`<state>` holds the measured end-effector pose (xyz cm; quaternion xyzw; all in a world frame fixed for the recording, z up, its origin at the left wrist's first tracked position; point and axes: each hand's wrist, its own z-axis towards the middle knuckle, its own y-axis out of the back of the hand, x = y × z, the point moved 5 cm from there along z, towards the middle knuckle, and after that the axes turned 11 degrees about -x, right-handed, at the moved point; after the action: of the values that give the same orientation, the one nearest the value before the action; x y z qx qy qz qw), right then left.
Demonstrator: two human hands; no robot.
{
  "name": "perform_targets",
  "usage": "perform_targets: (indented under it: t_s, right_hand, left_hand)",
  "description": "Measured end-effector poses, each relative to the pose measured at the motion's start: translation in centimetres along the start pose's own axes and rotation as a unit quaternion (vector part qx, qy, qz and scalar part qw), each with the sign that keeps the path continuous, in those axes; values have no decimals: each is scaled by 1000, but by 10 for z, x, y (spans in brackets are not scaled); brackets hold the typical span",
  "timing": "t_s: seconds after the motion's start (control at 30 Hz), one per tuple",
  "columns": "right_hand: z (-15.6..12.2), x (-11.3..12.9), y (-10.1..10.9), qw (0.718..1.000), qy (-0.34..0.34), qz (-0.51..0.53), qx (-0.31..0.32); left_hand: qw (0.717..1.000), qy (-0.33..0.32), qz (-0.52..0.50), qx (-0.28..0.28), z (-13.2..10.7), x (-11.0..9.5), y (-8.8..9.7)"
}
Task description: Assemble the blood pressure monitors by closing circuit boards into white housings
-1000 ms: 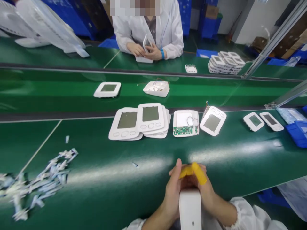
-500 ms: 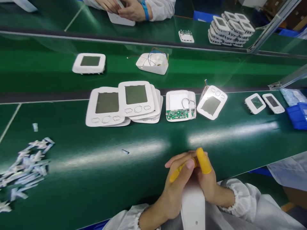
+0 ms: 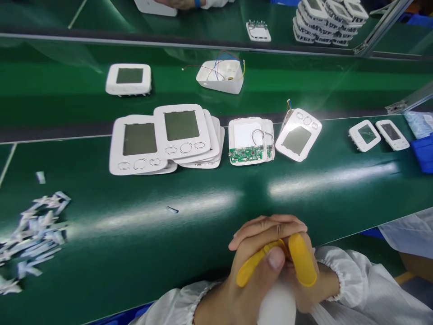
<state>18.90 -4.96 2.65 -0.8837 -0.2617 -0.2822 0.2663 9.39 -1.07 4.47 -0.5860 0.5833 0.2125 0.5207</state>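
Left hand (image 3: 250, 275) | right hand (image 3: 304, 271): fingers wrapped shut around white plastic casing (image 3: 277, 309), upright at belt edge, top hidden | yellow finger cots (image 3: 302, 259) on | ahead: open casing (image 3: 246, 154) with green circuit board, stacked display panels (image 3: 181, 128) on green conveyor belt (image 3: 135, 216)

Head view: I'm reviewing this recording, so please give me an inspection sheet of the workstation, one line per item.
Surface: green conveyor belt, with glare streaks.
Job's things: stacked white display panels mid-belt; open unit with green circuit board beside them.
Clutter: heap of white-and-blue strips at left; one small scrap.
Hands: left hand and right hand clasped around a white casing, with yellow finger cots.
Cables: coloured wires over an open white housing on the farther belt; wire loop on the circuit-board unit.
Surroundings: co-worker's hand, blue crate, metal rail.
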Motion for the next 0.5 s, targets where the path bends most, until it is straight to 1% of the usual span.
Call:
perform_targets:
  t_s: [0.03,0.07,0.1,0.13,0.2,0.23,0.27,0.3,0.33,0.43,0.5]
  right_hand:
    - [1,-4,-2,999,-36,40,-2]
    - [2,-5,-5,998,-46,49,21]
    - [4,-3,-10,997,-28,28,69]
    - [5,-1,-16,991,5,-12,130]
    - [7,5,-24,961,99,-105,236]
    - [9,6,-26,942,141,-143,268]
    - [12,6,-27,928,166,-172,286]
    - [16,5,-27,919,177,-195,292]
    - [20,3,-25,916,181,-210,289]
    - [37,-10,-16,929,173,-225,237]
    - [46,-19,-10,935,187,-227,197]
  left_hand:
    - [1000,-6,16,25,1,4,0]
    - [999,-8,27,45,2,10,0]
    - [999,-2,18,33,3,17,3]
    - [1000,7,2,9,3,23,7]
    - [997,21,-41,-58,3,33,14]
    - [994,24,-62,-88,2,36,15]
    - [990,27,-79,-110,1,38,16]
    - [988,30,-90,-126,0,39,16]
    - [986,31,-95,-136,0,40,16]
    - [982,13,-89,-167,0,41,19]
    - [979,-1,-89,-183,0,44,23]
